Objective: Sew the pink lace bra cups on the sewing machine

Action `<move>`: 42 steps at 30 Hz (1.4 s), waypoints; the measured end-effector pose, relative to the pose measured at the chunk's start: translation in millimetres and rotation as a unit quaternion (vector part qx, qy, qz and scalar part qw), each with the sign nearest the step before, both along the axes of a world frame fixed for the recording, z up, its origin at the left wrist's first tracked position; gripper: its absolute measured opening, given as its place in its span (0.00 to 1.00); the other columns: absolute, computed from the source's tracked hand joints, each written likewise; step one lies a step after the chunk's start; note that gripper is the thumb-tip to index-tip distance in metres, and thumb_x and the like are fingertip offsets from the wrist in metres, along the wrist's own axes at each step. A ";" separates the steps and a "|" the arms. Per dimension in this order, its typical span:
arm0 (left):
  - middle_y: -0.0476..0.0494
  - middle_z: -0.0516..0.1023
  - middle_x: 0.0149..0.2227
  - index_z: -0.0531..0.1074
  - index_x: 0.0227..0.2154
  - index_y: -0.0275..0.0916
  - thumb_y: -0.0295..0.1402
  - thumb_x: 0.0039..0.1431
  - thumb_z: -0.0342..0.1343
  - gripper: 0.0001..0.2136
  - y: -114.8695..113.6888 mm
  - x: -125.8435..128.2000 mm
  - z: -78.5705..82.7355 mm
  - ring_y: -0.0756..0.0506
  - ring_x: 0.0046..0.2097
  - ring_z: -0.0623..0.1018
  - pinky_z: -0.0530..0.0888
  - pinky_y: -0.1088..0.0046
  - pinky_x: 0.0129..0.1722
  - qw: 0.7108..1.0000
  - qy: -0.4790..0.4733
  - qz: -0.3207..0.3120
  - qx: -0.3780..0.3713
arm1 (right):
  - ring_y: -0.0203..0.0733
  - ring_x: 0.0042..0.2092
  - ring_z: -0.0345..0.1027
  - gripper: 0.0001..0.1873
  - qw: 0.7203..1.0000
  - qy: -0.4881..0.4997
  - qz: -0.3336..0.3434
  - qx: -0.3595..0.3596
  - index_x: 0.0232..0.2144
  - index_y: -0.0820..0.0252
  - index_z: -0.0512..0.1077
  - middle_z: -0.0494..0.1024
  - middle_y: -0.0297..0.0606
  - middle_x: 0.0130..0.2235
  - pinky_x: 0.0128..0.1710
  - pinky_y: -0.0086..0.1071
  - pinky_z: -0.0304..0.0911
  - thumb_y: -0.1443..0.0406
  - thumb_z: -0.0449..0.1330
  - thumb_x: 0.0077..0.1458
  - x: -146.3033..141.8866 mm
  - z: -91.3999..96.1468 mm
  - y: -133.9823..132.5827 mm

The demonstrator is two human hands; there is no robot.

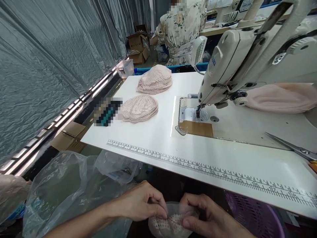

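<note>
Left hand [141, 202], right hand [206, 216] both pinched on one lace piece [160, 227], midway I reckon; near stack [140, 108], far stack [155, 79] (done? can't tell).

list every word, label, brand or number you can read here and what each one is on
"12", "13", "14", "15", "16": on the ruler scale printed along the table's near edge; its smallest figures are too fine to read.
Blue lettering on the sewing machine head: possibly "JUKI", too blurred to be sure.
Marks on the cardboard box and the clear tub: too small to read.
</note>
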State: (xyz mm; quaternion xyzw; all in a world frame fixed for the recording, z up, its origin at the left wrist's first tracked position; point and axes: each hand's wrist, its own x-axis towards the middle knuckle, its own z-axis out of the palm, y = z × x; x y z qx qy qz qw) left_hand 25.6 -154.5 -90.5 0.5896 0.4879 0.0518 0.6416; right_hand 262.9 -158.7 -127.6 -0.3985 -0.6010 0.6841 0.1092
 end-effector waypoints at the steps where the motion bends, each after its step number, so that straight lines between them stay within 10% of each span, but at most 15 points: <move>1: 0.51 0.74 0.20 0.81 0.28 0.36 0.33 0.52 0.60 0.07 0.5 0.8 0.5 0.54 0.22 0.66 0.59 0.83 0.21 1.000 0.008 0.000 0.009 | 0.38 0.32 0.61 0.16 1.000 0.002 -0.002 -0.002 0.27 0.59 0.73 0.67 0.31 0.27 0.31 0.28 0.58 0.51 0.62 0.51 -1.6 0.1 0.0; 26: 0.42 0.82 0.37 0.79 0.41 0.40 0.42 0.60 0.54 0.14 3.7 -15.1 -2.8 0.48 0.36 0.79 0.72 0.81 0.33 0.992 -0.065 -0.090 -0.060 | 0.38 0.31 0.60 0.20 0.998 0.040 0.005 -0.055 0.26 0.58 0.70 0.67 0.32 0.27 0.32 0.29 0.58 0.48 0.58 0.56 10.3 -2.3 6.7; 35: 0.43 0.82 0.36 0.78 0.44 0.38 0.52 0.43 0.65 0.27 2.6 -12.2 -4.1 0.44 0.39 0.80 0.73 0.73 0.43 0.984 -0.087 -0.045 -0.150 | 0.37 0.31 0.61 0.19 0.998 0.035 0.015 -0.051 0.27 0.58 0.71 0.68 0.32 0.27 0.33 0.28 0.57 0.49 0.58 0.55 10.4 -3.0 6.6; 42: 0.47 0.82 0.31 0.81 0.36 0.41 0.41 0.51 0.63 0.12 1.6 -8.4 -11.4 0.47 0.33 0.79 0.72 0.80 0.33 0.995 -0.043 -0.045 -0.083 | 0.38 0.31 0.60 0.20 0.998 0.030 0.012 -0.057 0.26 0.58 0.70 0.68 0.32 0.26 0.32 0.29 0.57 0.48 0.57 0.55 8.9 1.2 7.9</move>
